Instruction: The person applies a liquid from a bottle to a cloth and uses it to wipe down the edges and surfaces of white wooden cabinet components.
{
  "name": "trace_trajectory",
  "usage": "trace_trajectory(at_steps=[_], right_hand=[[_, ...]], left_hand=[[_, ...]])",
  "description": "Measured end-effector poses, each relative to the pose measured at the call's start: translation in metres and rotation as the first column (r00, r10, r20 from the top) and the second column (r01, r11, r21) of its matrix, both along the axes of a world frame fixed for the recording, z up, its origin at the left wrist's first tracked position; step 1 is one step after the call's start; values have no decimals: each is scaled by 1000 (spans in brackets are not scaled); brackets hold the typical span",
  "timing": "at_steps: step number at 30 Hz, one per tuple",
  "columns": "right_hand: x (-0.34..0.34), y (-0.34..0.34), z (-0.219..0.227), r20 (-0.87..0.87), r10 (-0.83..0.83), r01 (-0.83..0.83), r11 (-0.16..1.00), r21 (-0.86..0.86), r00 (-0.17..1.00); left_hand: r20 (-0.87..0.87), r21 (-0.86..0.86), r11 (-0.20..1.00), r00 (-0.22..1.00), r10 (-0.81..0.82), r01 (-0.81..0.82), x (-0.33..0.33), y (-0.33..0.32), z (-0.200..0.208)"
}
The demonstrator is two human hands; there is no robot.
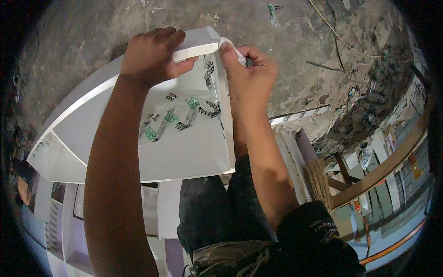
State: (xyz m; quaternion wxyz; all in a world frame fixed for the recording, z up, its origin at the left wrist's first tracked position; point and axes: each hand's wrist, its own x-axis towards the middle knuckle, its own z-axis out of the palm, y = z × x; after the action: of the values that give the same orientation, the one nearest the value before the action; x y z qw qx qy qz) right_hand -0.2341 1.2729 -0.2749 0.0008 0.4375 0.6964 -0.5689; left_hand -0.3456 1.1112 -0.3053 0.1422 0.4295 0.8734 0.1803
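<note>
A large white open-fronted cabinet or box lies tilted in front of me, its long side bowed by the lens. Printed film with dark and green marks covers part of its inner panel. My left hand is closed over the far edge, fingers on top and thumb on the inner side. At the far right corner, my right hand pinches a white cloth and presses it to the edge with the thumb. Part of the cloth is hidden by the fingers. My left forearm covers some of the interior.
Beyond the cabinet is a stained concrete floor with a cable and scraps. Straw bristles and a wooden rail are on the right. White shelving stands lower left, near another person's hand.
</note>
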Motion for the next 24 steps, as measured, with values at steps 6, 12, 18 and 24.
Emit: trace_trajectory(at_steps=[6, 12, 18, 24], right_hand=[[44, -7, -6, -128, 28, -20, 998, 67, 991], [16, 4, -4, -73, 106, -100, 992, 82, 992], [50, 5, -5, -64, 155, -150, 985, 81, 986], [40, 7, -3, -96, 226, -212, 968, 134, 969]], left_hand=[[-25, 25, 1000, 1000, -2, 3, 2, 2, -1], [-77, -53, 998, 997, 15, -19, 5, 0, 2], [1, -187, 982, 999, 40, -39, 6, -1, 3], [-7, -252, 968, 1000, 8, -9, 4, -6, 5]])
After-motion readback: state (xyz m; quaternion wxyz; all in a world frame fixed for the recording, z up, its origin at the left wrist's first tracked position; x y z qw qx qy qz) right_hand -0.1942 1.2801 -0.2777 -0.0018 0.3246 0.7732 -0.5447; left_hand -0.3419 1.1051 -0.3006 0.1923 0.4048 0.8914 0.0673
